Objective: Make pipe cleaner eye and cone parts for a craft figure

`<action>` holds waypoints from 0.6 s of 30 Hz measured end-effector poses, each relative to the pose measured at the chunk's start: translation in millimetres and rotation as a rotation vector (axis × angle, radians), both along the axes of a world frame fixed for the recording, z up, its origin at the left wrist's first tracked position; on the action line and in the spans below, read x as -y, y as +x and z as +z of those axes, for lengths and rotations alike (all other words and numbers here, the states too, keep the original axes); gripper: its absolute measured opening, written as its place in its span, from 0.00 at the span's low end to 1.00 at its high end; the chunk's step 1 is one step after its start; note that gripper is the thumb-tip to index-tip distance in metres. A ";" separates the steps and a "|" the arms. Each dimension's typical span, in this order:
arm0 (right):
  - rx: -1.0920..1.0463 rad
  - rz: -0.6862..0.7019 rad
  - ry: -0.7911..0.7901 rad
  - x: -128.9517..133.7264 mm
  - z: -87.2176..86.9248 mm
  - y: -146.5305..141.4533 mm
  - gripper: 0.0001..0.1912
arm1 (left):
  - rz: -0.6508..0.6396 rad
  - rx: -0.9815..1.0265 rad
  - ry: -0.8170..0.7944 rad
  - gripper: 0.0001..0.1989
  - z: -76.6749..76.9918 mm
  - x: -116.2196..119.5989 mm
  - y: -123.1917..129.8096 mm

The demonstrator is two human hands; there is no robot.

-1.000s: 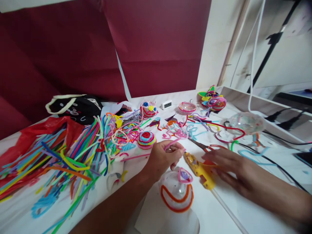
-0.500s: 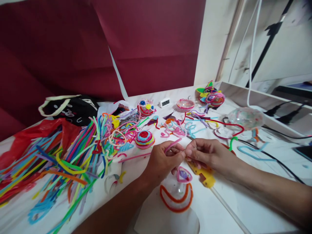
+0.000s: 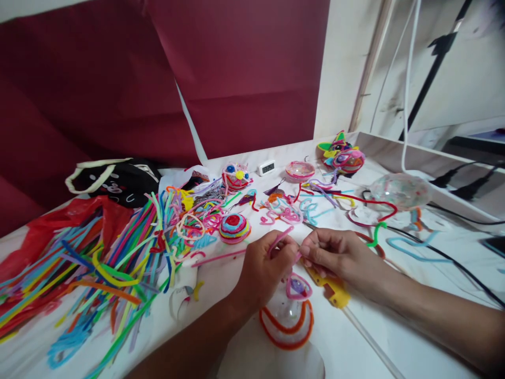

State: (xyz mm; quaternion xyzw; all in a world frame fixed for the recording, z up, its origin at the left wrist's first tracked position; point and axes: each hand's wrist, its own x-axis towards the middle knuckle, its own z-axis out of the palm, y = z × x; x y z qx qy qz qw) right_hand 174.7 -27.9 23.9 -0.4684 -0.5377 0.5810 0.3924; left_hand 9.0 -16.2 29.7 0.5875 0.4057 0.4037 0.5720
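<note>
My left hand (image 3: 266, 268) is closed around a pink pipe cleaner (image 3: 279, 241), whose curved end sticks up above the fingers. Fingertip to fingertip with it, my right hand (image 3: 335, 252) pinches the same strand; the exact grip is partly hidden. Below them sits a clear plastic ball (image 3: 290, 313). It carries an orange pipe-cleaner crescent (image 3: 290, 345) and a pink loop (image 3: 302, 297) around a purple spot. Under my right hand lies a yellow glue gun (image 3: 335, 295) with a translucent glue stick (image 3: 371, 342) trailing from it.
Loose pipe cleaners (image 3: 118, 252) in many colours spread over the left side near a red plastic bag (image 3: 71, 213). Behind are a striped ball (image 3: 234, 228), a small digital clock (image 3: 266, 168) and decorated balls. A clear ball (image 3: 400, 190) and black cable (image 3: 445, 266) lie right.
My hands stay together at nearly the same spot, with the left fingers slightly more curled over the pink pipe cleaner. The view has shifted very slightly.
</note>
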 end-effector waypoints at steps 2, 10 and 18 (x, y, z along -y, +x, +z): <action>0.003 -0.005 -0.008 1.0 0.1 -0.3 0.16 | 0.016 0.006 0.003 0.14 1.5 2.0 -0.5; -0.085 -0.001 -0.041 4.4 4.2 0.0 0.16 | 0.049 -0.086 0.028 0.18 -3.0 1.4 0.4; -0.211 -0.044 -0.070 3.1 2.1 2.8 0.17 | 0.031 -0.162 0.098 0.17 -7.6 0.4 -1.2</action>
